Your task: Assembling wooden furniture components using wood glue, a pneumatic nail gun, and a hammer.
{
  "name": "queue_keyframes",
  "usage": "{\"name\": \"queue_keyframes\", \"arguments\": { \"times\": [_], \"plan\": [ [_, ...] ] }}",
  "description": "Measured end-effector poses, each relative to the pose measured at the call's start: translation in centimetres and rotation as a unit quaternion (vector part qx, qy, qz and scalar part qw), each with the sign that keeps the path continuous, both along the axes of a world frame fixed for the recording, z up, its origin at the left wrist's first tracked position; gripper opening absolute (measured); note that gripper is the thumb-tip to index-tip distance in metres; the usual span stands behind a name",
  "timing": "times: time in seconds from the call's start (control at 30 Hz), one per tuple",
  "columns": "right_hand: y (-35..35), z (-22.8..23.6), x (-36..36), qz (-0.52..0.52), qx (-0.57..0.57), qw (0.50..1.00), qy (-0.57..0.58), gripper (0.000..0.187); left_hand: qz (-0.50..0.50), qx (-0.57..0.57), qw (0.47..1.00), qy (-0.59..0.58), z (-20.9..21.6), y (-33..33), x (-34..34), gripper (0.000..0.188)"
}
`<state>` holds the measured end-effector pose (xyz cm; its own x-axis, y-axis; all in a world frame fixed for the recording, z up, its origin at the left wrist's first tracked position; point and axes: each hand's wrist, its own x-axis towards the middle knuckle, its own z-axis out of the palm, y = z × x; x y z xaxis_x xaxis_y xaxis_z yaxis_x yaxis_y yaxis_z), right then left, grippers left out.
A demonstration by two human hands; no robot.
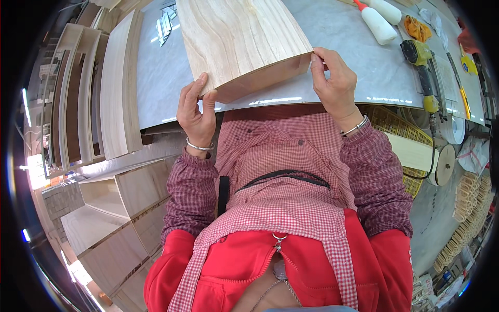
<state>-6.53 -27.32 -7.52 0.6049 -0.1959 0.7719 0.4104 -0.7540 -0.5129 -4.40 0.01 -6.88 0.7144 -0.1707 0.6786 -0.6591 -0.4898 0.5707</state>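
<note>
A pale wooden box [244, 39] with streaked grain rests on the grey-white worktable [161, 93], its near side facing me. My left hand [197, 106] grips the box's near left corner between thumb and fingers. At the near right corner, my right hand [333, 78] pinches the edge with thumb and forefinger. The box's far end runs out of the picture at the top. Both wrists carry metal bracelets below checked sleeves.
Wooden panels and frames [122, 88] stand at the left edge. Open wooden boxes [130, 192] are stacked lower left. Thin metal strips [165, 26] lie far left on the table. White glue bottles [379, 25], an orange cloth [417, 29] and a yellow-black power tool [417, 53] sit right.
</note>
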Motion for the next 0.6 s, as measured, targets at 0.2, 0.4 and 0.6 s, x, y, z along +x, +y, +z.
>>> {"name": "queue_keyframes", "arguments": {
  "times": [0.2,0.4,0.6],
  "plan": [
    [0.0,0.0,0.0,-0.004,-0.007,1.000,0.008,0.021,-0.006,0.004,1.000,0.020,0.2,0.0,-0.1,0.029],
    [-0.1,0.3,0.0,0.008,0.022,0.999,0.028,0.016,-0.008,0.003,1.000,0.023,0.0,0.1,0.0,0.028],
    [-0.6,1.3,-0.3,0.091,0.171,0.973,0.124,0.010,-0.014,-0.009,1.000,0.001,-0.2,0.1,0.2,0.029]
  ]
}}
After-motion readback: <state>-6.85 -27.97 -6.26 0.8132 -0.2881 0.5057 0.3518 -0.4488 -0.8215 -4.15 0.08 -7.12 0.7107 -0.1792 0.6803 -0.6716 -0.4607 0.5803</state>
